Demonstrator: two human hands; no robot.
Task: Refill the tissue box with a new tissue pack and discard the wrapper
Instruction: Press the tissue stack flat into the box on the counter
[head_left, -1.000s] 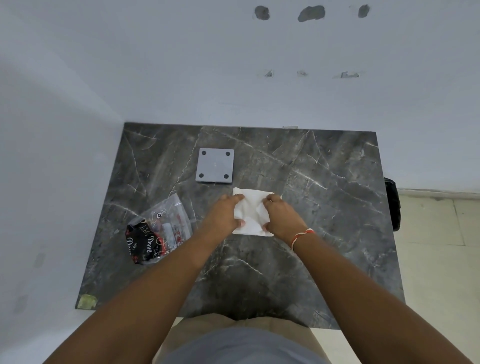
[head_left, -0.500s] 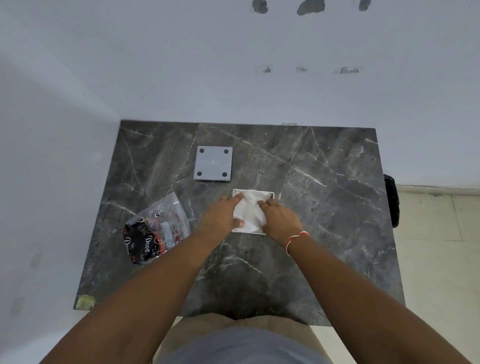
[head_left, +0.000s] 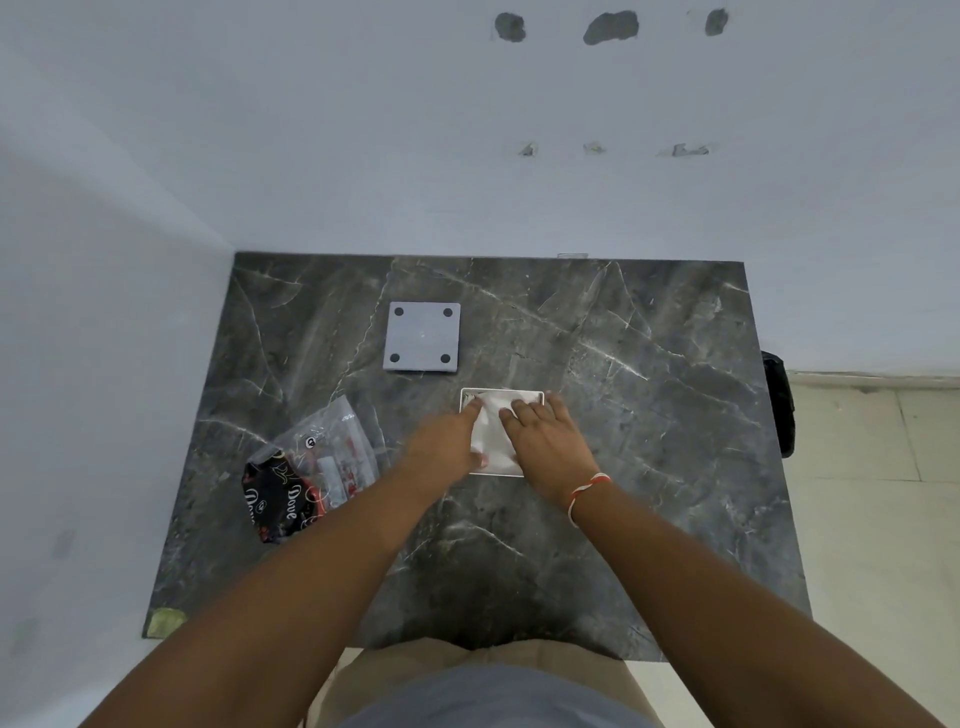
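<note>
A square white tissue box (head_left: 529, 397) sits open-topped in the middle of the dark marble table (head_left: 649, 415). A stack of white tissues (head_left: 492, 431) lies inside it. My left hand (head_left: 447, 441) and my right hand (head_left: 545, 441) both lie flat on the tissues, fingers spread, pressing down. The grey square lid (head_left: 422, 336), with round black pads at its corners, lies flat behind and left of the box. The crumpled clear-and-black wrapper (head_left: 306, 473) lies on the table to the left of my left arm.
White walls close off the table at the back and the left. A black object (head_left: 777, 405) hangs past the table's right edge, above a tiled floor (head_left: 872, 519). A yellowish scrap (head_left: 165, 619) sits at the table's front left corner.
The tissues have sunk into the box, whose rim now shows around them. Both hands have flattened out on top, and the right hand has slid further over the stack.
</note>
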